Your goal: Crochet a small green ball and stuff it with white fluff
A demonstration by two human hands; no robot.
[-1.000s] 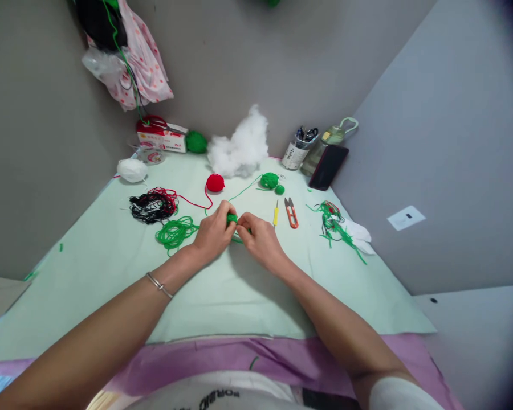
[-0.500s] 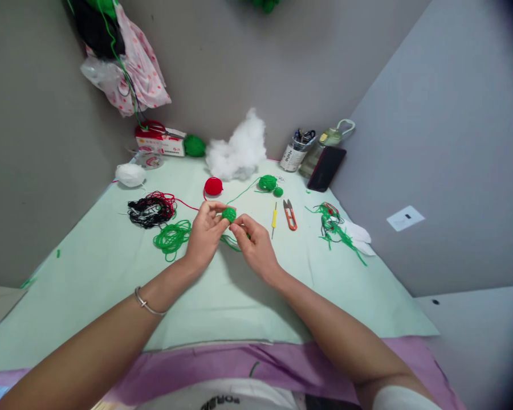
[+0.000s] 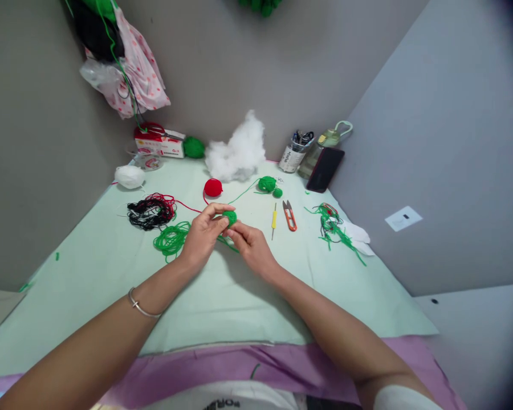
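Over the middle of the table, a small green crocheted ball [image 3: 229, 217] is pinched between the thumb and fingers of my left hand [image 3: 205, 230]. The fingers of my right hand [image 3: 250, 245] are pressed together at the ball's lower right edge; what lies between them is hidden. A strand of green yarn runs from behind the ball up to a green yarn ball [image 3: 267, 184]. More green yarn [image 3: 226, 243] hangs below my hands. Just left of my left hand lies a loose coil of green yarn [image 3: 171, 239].
Right of my hands lie a yellow-handled crochet hook [image 3: 274, 219] and orange thread snips [image 3: 289, 216]. Behind them are a red yarn ball [image 3: 213, 188], white stuffing [image 3: 237, 151], a pen cup [image 3: 291, 158] and a leaning phone [image 3: 325, 169]. Black yarn [image 3: 145, 213] and yarn scraps [image 3: 336, 228] lie at the sides.
My left fingers have curled further over the green crocheted ball, covering more of it. My right fingertips have shifted slightly left and down along its lower edge.
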